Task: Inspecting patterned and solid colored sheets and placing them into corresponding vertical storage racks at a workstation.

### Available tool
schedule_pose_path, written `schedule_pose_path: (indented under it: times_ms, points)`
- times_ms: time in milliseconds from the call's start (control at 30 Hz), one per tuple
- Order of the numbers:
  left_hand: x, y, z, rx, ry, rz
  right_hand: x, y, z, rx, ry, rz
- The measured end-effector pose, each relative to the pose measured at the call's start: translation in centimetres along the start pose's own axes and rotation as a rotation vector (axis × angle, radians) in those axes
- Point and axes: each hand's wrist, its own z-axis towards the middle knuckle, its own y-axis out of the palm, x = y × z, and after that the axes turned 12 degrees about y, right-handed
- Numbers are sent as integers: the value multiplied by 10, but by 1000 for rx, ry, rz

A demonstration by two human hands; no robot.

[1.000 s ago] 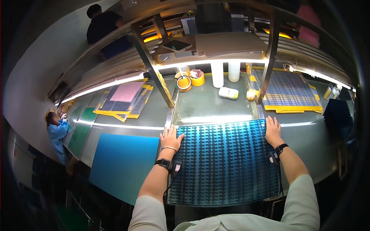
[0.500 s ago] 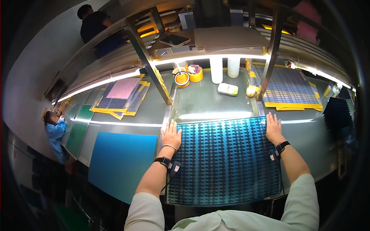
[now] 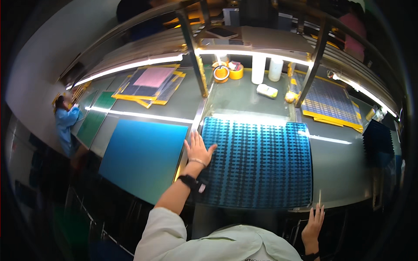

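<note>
A blue sheet with rows of dark repeating shapes lies flat on the table in front of me. My left hand is at its left edge, fingers stretched and thumb spread over the patterned surface. Off the sheet's near right corner, by the table's front edge, my right hand is raised with its fingers extended, holding nothing visible. A thin pale streak shows just above those fingertips; what it is I cannot make out. To the left of my left hand lies a plain blue sheet.
Tape rolls, white bottles and a small flat box stand at the back. Yellow-edged films lie left and right. A metal shelf post rises behind. Far left, a person in blue is beside a green sheet.
My right hand has left the sheet's far right corner and come back toward me, past the near edge. My left hand stays at the left edge, now with its thumb spread. The view has shifted.
</note>
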Motion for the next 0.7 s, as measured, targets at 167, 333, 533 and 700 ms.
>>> schedule_pose_path:
  times_ms: [167, 333, 533, 700]
  points:
    - [8, -27, -172, 51, 59, -143, -75, 7, 14, 46, -366, 354]
    - [17, -48, -261, 61, -45, -478, -126, 31, 32, 185, -521, 280]
    - [-40, -34, -299, 756, -931, -948, -116, -23, 67, 462, -628, 238]
    - [-138, -19, -292, 936, -1134, -1900, -105, -215, 121, 414, -702, 371]
